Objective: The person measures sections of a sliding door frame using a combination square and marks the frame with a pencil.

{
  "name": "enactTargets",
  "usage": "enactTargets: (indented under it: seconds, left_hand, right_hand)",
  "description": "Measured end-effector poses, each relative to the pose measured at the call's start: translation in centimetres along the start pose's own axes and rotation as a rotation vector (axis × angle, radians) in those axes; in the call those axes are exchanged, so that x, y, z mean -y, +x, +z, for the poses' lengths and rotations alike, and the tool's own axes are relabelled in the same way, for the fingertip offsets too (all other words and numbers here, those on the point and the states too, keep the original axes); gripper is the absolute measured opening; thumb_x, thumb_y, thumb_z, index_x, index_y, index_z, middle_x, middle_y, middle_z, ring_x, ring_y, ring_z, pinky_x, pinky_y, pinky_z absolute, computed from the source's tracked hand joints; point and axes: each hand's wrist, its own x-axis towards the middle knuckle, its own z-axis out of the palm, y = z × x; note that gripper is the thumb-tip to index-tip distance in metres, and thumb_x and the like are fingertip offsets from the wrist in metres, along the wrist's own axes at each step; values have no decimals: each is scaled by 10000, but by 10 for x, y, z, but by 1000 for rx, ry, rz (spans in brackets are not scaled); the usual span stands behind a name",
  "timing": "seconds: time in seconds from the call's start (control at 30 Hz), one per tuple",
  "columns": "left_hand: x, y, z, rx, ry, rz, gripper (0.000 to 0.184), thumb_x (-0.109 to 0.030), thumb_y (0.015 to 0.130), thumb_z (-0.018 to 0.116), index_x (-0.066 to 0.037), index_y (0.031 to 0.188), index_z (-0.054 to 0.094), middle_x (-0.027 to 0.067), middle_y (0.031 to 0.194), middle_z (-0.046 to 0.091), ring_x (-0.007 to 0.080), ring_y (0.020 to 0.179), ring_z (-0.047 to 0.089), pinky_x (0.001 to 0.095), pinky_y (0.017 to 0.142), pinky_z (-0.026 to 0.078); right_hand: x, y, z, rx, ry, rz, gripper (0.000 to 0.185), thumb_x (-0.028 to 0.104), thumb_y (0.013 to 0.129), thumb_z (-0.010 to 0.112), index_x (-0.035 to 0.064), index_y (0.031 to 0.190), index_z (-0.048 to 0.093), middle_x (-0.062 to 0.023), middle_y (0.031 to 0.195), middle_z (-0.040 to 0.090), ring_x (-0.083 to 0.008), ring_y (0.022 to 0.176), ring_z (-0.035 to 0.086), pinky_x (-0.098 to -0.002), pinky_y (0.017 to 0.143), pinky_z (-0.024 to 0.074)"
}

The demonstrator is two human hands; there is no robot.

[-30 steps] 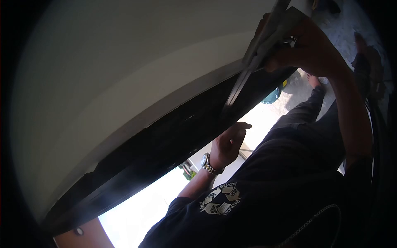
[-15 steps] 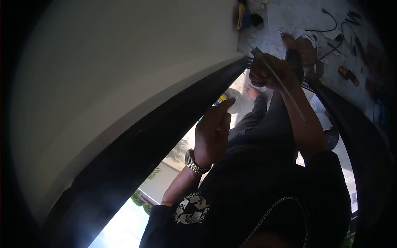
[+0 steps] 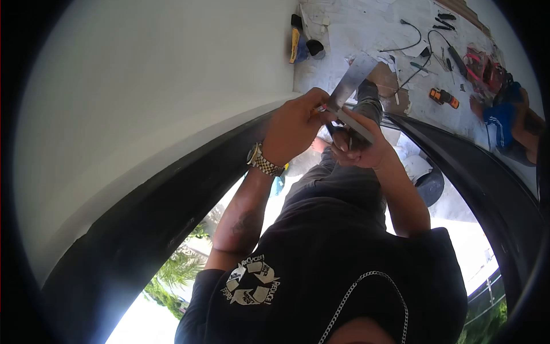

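My right hand (image 3: pixel 369 140) is closed around a metal try square, gripping it near its thick grey stock (image 3: pixel 356 125). The wide, shiny blade (image 3: pixel 354 80) points up and away from me. My left hand (image 3: pixel 293 127), with a watch (image 3: pixel 258 157) on its wrist, has its fingers pinched at the corner where stock and blade meet. A small red bit shows at its fingertips, too small to name. Part of the stock and something dark inside my right hand are hidden by fingers.
A dark door frame (image 3: pixel 172 198) runs along a pale wall (image 3: pixel 160 69) at left. Another dark jamb (image 3: pixel 458 155) stands at right. On the paper-covered floor lie an orange-black tool (image 3: pixel 444 97), a cable (image 3: pixel 427 54) and several hand tools. A seated person (image 3: pixel 507 123) is at far right.
My left hand has moved up and right to meet the square's corner. The square has turned from edge-on to showing its blade, and my right hand has come lower. The view has shifted.
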Motion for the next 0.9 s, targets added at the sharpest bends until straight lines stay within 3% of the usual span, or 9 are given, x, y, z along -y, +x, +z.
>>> enactTargets:
  seconds: [0.03,0.1,0.17,0.2,0.27,0.4,0.63,0.77,0.9]
  left_hand:
    - [-3,-9,3,-5,39,-26,255,-207,870,716,-50,1046,621,138,874,689,333,799,670,409,671,499]
    - [-4,-25,6,-71,152,-11,273,-254,926,653,-33,1041,541,150,807,675,366,738,671,421,638,495]
    - [-10,-52,5,-183,124,-20,280,-243,933,651,-30,1059,519,148,791,675,376,699,671,427,605,501]
    - [-16,-64,-1,-183,160,-84,288,-232,926,662,-29,1065,513,152,789,677,374,677,670,424,587,503]
    - [-20,-86,-5,-212,236,-187,295,-204,905,690,-25,1067,520,158,784,680,360,620,662,410,551,507]
    - [-33,-134,-22,-445,371,-264,323,-149,883,701,-15,1132,546,145,789,676,317,613,668,380,541,510]
    - [-53,-182,-39,-649,602,-463,477,-34,823,721,4,1266,546,172,983,679,305,713,686,357,563,528]
    - [-57,-211,-36,-761,688,-338,529,21,760,775,-4,1230,534,111,843,695,130,419,473,269,423,368]
    - [-62,-231,-31,-720,632,-569,465,-1,765,771,-15,1169,542,63,698,659,141,420,501,284,433,388]
  right_hand:
    - [0,-6,-10,84,-184,38,648,593,1011,368,4,993,637,-27,668,542,-90,491,406,-235,441,326]
    - [5,-22,18,-616,-532,-39,669,643,985,401,22,970,650,-20,643,540,-83,440,379,-231,424,304]
    - [-2,-32,1,-879,-513,-271,520,543,973,525,36,1034,623,-40,769,607,-63,511,388,-205,484,285]
    - [-12,-23,0,-853,-505,-254,520,543,973,525,36,1034,623,-40,769,607,-63,511,388,-205,484,285]
    - [-28,-10,7,-800,-1176,-463,402,313,898,727,54,1182,609,19,876,610,-13,617,428,-196,537,306]
    - [-60,69,62,-523,-1144,-384,498,54,839,740,69,1298,546,-8,1013,657,-57,854,562,-232,726,436]
    - [-74,137,61,-396,-1511,-346,311,230,917,686,41,1121,547,-89,853,665,-201,675,648,-304,635,493]
    - [-99,163,49,-373,-1297,-603,320,262,922,680,50,1103,522,-96,819,652,-232,680,661,-325,620,497]
    - [-103,168,55,-503,-1290,-610,389,299,892,718,46,1094,503,-82,766,639,-212,604,626,-332,571,478]
